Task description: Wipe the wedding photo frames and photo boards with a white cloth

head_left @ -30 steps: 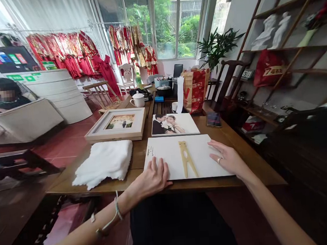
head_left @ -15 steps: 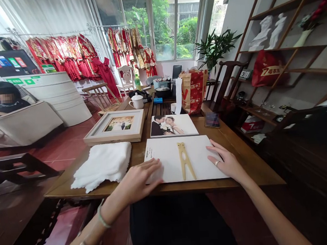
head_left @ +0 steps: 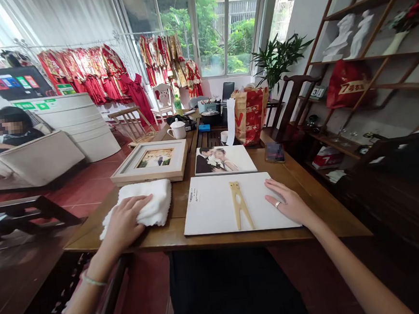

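Note:
My left hand (head_left: 129,219) lies over the folded white cloth (head_left: 158,204), its fingers curled on top and the thumb at the near side. What the fingertips press into is partly hidden. A flat white board (head_left: 210,215) with small print in its far left corner lies before me. My right hand (head_left: 287,204), with a ring on one finger, rests open on the board's right side. A pale yellow two-legged tool (head_left: 238,205) lies on the middle of the board, between my hands and touching neither.
Behind the board lies a photo panel (head_left: 224,159). A framed picture (head_left: 150,161) sits beyond the cloth, with a lidded white mug (head_left: 177,129) behind it. A phone (head_left: 274,153) lies at right, near a paper bag (head_left: 252,117). People sit at far left.
My left hand has left the board's left edge and moved left onto the white cloth, whose near edge has shifted. My right hand stays on the board.

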